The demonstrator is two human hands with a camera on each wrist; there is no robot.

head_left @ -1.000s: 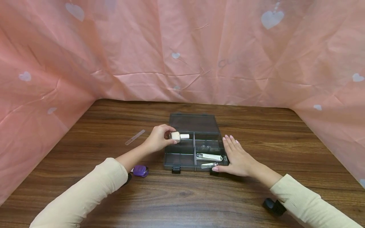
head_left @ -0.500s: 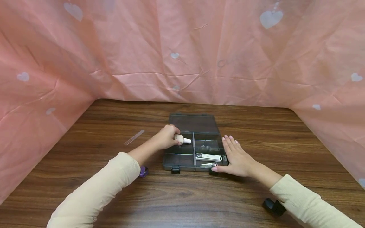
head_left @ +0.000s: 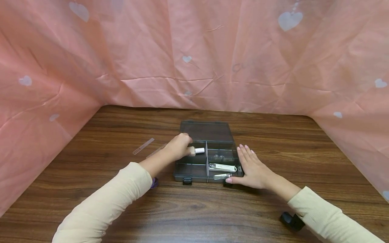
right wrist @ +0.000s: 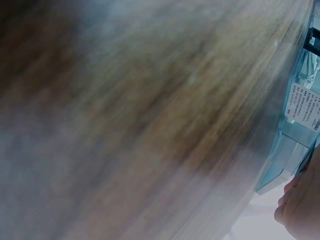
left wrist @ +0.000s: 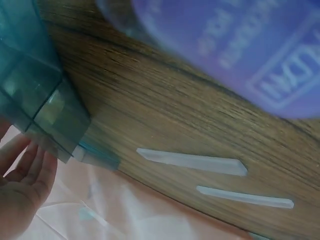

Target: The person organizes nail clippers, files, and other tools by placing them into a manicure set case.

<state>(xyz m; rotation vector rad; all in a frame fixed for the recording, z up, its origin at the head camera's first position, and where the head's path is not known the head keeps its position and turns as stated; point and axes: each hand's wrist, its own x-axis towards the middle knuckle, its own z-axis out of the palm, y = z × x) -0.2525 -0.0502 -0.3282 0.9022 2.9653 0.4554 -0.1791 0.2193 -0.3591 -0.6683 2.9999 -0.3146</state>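
A dark translucent divided box (head_left: 190, 170) lies on the table with its lid folded back. My left hand (head_left: 179, 146) reaches into its back left compartment and holds a nail polish bottle with a pale body and white cap (head_left: 199, 150). The fingers hide most of the bottle's body. Along the box's right side rests my right hand (head_left: 253, 170), fingers straight, thumb at the front corner. A nail clipper (head_left: 223, 167) lies in the front right compartment, with a smaller metal item (head_left: 222, 176) before it. Small clear pieces (head_left: 219, 157) sit in the back right compartment.
Two clear flat strips lie left of the box, one a nail file-like strip (head_left: 143, 146), the other (left wrist: 192, 161) partly behind the left arm. A purple package (left wrist: 240, 50) is near the left wrist. Pink heart-print cloth (head_left: 194, 67) surrounds the table (head_left: 200, 209).
My left hand has moved right and slightly down with the nail polish bottle, into the back left compartment. The left sleeve now covers most of the purple package. My right hand stays put.
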